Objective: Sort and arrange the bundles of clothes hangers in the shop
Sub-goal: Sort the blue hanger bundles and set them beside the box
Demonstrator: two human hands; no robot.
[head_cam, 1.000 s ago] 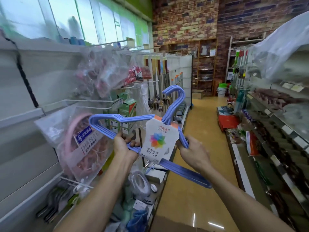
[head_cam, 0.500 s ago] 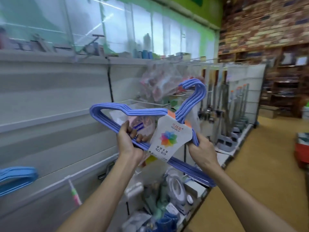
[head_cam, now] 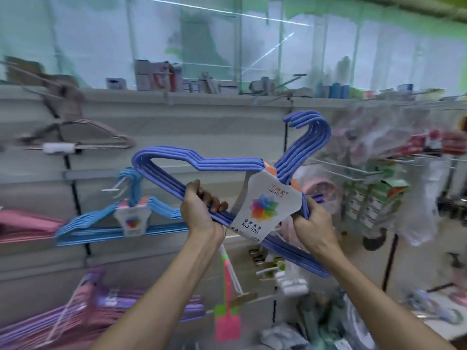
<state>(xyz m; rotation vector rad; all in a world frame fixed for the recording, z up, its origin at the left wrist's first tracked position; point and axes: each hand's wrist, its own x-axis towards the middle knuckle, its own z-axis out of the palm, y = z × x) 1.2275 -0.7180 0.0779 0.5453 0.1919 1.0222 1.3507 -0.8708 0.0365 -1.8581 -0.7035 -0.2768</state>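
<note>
We see the periwinkle hanger bundle point(head_cam: 202, 164) only in part: its card label point(head_cam: 267, 205) covers the neck, and the right hand point(head_cam: 312, 223) hides part of the right shoulder. The label's small print below "NO. 829" is too fine to read. At far left, the pink hangers point(head_cam: 22, 226) are cut by the picture's edge. The grey hangers point(head_cam: 83, 132) and the bagged goods point(head_cam: 374, 145) at right are motion-blurred, their details beyond telling.
</note>
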